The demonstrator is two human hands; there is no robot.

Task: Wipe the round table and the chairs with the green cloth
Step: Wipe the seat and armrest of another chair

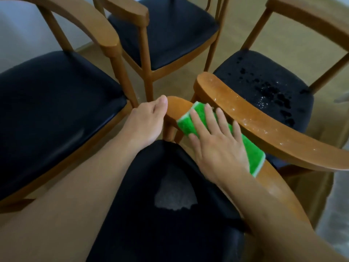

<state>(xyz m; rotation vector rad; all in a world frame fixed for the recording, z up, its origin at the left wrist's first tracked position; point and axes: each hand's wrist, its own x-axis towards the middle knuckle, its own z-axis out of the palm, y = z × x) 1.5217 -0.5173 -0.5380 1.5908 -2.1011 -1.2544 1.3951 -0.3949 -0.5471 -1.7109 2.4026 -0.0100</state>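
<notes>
The folded green cloth (253, 154) lies on the curved wooden armrest (279, 188) of the nearest chair, whose black seat (170, 233) fills the bottom middle. My right hand (217, 140) presses flat on the cloth with straight, spread fingers. My left hand (145, 121) grips the rounded end of the same armrest (177, 105), thumb on top. The round table is out of view.
Three more wooden chairs with black seats stand close around: one at left (56, 114), one at the back (170, 31), one at right (264, 87) with water drops on its seat and wet armrest (255, 121). Tan floor shows between their legs.
</notes>
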